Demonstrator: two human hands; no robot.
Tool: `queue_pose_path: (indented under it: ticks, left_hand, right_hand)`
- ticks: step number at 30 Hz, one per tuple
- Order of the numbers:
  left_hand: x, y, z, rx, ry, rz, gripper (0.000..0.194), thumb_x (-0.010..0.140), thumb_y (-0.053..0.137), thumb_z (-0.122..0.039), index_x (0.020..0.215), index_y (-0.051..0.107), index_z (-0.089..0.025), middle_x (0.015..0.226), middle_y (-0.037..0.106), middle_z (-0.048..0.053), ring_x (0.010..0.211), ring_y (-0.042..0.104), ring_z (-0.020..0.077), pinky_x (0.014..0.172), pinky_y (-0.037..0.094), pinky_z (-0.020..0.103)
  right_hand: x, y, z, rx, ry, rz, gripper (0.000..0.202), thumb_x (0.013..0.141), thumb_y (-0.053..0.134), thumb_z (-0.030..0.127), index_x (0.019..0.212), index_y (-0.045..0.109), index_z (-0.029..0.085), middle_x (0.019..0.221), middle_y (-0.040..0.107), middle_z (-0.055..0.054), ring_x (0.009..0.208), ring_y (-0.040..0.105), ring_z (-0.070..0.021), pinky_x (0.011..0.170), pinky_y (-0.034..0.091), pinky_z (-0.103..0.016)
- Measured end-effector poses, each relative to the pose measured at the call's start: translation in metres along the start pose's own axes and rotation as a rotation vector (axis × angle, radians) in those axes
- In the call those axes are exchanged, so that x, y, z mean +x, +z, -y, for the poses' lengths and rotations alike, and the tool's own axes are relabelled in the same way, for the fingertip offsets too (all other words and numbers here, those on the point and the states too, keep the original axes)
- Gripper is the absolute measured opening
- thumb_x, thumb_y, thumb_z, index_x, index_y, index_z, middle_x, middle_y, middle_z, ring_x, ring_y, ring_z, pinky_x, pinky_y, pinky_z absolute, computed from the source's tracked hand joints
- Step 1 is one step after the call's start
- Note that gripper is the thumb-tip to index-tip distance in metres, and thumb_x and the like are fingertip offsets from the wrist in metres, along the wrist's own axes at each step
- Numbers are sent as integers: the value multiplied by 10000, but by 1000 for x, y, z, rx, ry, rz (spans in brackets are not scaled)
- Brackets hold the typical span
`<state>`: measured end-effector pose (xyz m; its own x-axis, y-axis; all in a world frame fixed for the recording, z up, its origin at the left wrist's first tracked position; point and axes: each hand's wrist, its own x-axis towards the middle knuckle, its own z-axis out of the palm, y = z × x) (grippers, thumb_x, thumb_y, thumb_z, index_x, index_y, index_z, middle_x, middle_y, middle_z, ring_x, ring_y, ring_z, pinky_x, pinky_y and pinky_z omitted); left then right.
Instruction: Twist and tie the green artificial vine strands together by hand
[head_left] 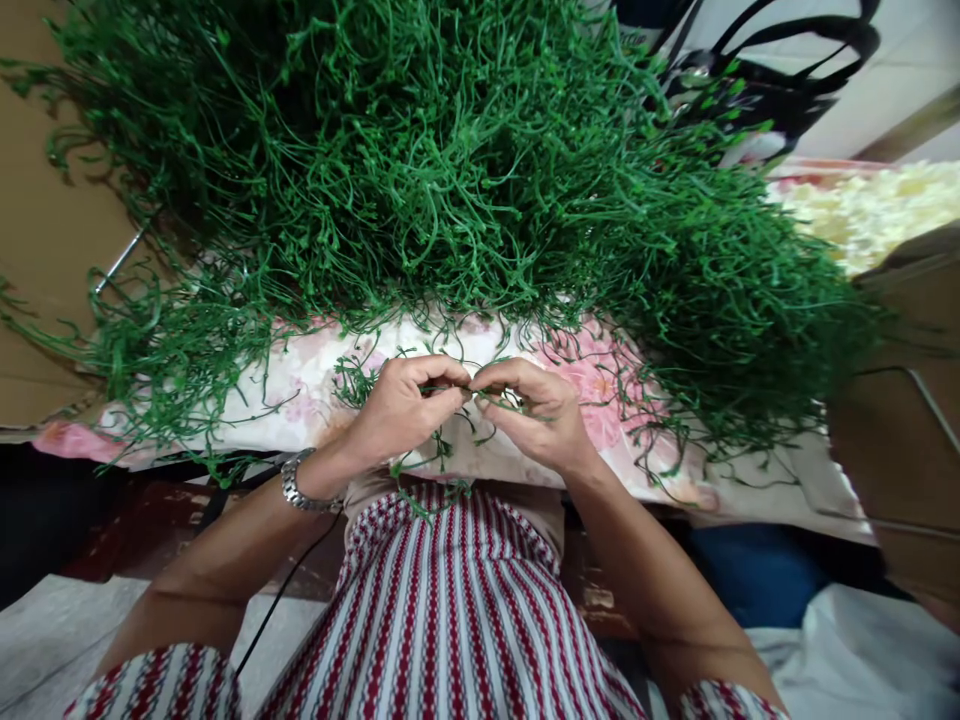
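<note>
My left hand and my right hand meet fingertip to fingertip just in front of me, both pinched on a thin green plastic stem. A metal watch sits on my left wrist. The stem's ends trail down between my hands, over the floral cloth covering the table. Beyond my hands rises a very large heap of the same green plastic stems, spilling to both sides of the table.
A cardboard sheet lies at the left. A black bag stands at the back right, and a box of pale yellow pieces next to it. A brown cardboard box stands at the right. My striped garment fills the foreground.
</note>
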<state>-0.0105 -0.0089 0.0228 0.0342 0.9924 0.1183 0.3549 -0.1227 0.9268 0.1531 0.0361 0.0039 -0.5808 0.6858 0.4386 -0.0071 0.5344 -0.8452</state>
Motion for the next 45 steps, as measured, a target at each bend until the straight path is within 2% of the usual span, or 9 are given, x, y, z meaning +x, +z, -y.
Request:
queue_pose_path:
  ticks: [5,8,13,17,22,25,30,36,45]
  left_hand:
    - [0,-3,0,11,-45,60,102,724,537,-119,686,630,-135,616,575,-20,596,492,84,568,381,195]
    - [-1,-5,2,10,21,26,84,732,541,-116,680,605,-135,637,539,-15,615,480,88,594,380,208]
    - [-5,-4,0,114,207,16,111,767,480,-85,732,566,-146,736,500,13,739,493,119,687,392,244]
    - [-4,-2,1,205,216,95,115,738,488,-62,768,549,-155,741,512,8,730,492,125,678,385,252]
    - [-2,-3,8,21,204,27,116,700,507,-41,687,522,-155,732,539,10,734,514,126,680,400,246]
    - [-2,-6,8,-57,124,-20,76,716,530,-82,697,520,-155,712,547,-3,691,505,110,650,394,229]
    - [-1,-8,3,-53,-43,-14,56,699,557,-108,657,538,-141,623,532,-28,595,466,81,577,364,200]
    - [1,-5,1,-166,-90,44,108,681,580,-143,598,511,-141,570,511,-37,551,446,73,540,352,194]
    - [-7,2,0,140,22,60,90,722,493,-107,654,531,-152,617,521,-27,601,464,88,588,366,210]
  right_hand:
    - [-2,2,-1,-49,43,33,178,804,532,151,977,566,172,845,618,-18,761,583,-104,705,475,-225]
    - [-5,2,-2,-177,61,20,235,787,550,160,1022,548,167,865,623,-23,740,575,-105,681,461,-224]
    - [-5,0,0,-152,116,104,120,830,490,184,908,574,150,742,616,-5,627,555,-85,605,429,-201]
    - [-1,-3,3,-170,187,190,108,833,475,186,800,568,143,626,571,16,575,526,-83,577,407,-200]
    - [2,-13,4,-180,248,288,185,855,484,251,940,602,137,714,610,-9,627,551,-100,604,428,-218]
    - [0,-25,11,-242,250,234,369,836,538,304,1182,523,176,878,637,-37,704,575,-121,656,459,-252]
    - [2,-35,36,-505,-19,-158,402,780,613,237,1175,545,225,1076,593,-80,965,556,-208,868,444,-368]
    - [11,-8,24,-316,-105,130,279,851,507,249,1121,544,190,1028,620,-80,943,568,-184,836,468,-358]
    - [-7,4,17,-291,146,99,177,845,444,136,982,551,168,908,620,-61,853,583,-156,743,458,-279]
